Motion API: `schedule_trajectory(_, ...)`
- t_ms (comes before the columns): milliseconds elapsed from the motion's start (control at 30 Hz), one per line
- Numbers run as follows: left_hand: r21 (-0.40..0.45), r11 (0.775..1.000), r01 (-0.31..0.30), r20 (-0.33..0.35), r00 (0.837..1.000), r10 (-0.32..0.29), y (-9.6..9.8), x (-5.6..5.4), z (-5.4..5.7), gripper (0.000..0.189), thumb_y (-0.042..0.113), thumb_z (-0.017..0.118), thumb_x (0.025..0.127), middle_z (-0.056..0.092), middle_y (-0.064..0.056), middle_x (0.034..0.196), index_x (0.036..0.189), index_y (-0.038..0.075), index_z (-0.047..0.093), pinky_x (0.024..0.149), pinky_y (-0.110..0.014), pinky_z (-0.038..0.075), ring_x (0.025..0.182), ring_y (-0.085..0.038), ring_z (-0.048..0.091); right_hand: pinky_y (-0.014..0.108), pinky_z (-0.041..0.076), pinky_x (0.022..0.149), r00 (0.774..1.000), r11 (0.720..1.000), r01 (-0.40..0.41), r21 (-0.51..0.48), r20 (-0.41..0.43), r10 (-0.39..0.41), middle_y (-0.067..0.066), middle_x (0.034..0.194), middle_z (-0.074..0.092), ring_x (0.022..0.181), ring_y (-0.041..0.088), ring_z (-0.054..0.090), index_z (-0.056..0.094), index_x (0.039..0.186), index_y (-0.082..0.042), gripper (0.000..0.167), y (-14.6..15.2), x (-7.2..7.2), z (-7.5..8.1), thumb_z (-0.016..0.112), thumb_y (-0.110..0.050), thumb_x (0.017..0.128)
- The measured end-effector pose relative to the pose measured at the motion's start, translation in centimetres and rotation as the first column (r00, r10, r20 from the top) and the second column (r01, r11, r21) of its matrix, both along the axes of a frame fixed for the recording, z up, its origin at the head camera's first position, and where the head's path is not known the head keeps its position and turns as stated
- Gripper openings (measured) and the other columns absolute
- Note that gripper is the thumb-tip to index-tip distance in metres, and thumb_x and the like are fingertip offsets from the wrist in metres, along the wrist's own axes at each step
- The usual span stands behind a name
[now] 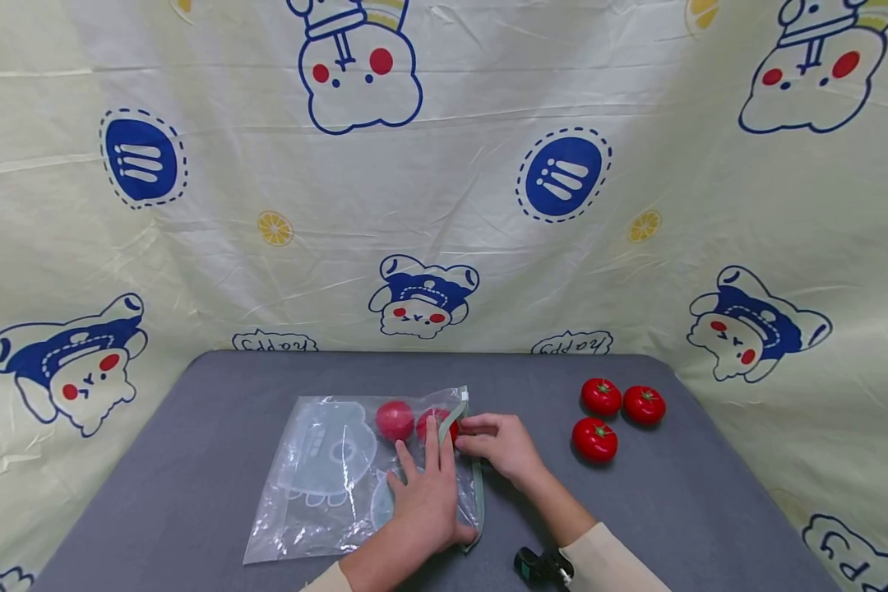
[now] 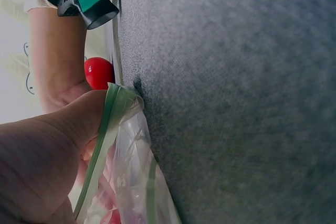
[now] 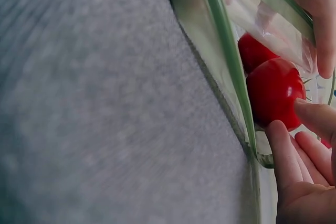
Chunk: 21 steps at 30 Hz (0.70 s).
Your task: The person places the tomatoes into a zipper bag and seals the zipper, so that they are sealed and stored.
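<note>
A clear zip bag (image 1: 274,526) with a green-edged mouth lies flat on the table, its mouth toward the right. Inside are two red tomatoes; the farther one (image 1: 395,421) shows through the plastic, the nearer one (image 3: 275,90) sits just within the mouth. My left hand (image 1: 425,497) spreads over the bag with straight fingers, its thumb against the near end of the green zip edge (image 2: 100,156). The upper rim stands raised by the left fingers. At the mouth, my right hand (image 1: 506,448) touches the nearer tomato with thumb and index fingertips, on its near side.
On the right of the grey table (image 1: 533,386) sit three loose tomatoes: one at the back (image 1: 601,397), one farther right (image 1: 644,405) and one in front (image 1: 594,440). A black wrist camera (image 1: 540,567) is on the right sleeve. A patterned curtain (image 1: 474,189) hangs behind.
</note>
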<state>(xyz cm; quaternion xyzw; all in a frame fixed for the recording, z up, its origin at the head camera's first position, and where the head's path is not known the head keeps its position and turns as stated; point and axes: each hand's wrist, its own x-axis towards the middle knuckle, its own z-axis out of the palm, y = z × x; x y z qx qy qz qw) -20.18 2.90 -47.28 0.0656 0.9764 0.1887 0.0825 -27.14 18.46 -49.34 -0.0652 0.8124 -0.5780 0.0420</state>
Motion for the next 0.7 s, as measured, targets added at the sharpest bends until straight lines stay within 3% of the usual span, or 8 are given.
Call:
schedule_trajectory(267,-0.001,1.0,0.002,0.014,1.0,-0.002,0.0,-0.1,0.1,0.134,0.05,0.098,0.056,0.002,-0.01,0.173,0.161,0.014,0.023,0.105,-0.081,0.033,0.15,-0.064,0.01,0.039,0.061,0.091,1.0,0.999,-0.014,-0.047,0.009,0.015,0.02,0.122,0.074,0.108,0.028,0.075,0.072,0.122,0.001,0.039,0.6,0.1,-0.3,0.082,-0.015,0.088)
schedule_trajectory(700,-0.02,1.0,-0.005,0.003,1.0,0.005,0.2,-0.1,0.1,0.134,0.052,0.098,0.055,0.003,-0.01,0.173,0.161,0.014,0.025,0.106,-0.08,0.033,0.15,-0.063,0.012,0.034,0.061,0.089,0.998,0.996,0.058,-0.063,0.006,-0.058,0.018,0.119,0.075,0.104,0.025,0.076,0.072,0.123,-0.001,0.041,2.3,1.2,-0.1,0.083,-0.015,0.086)
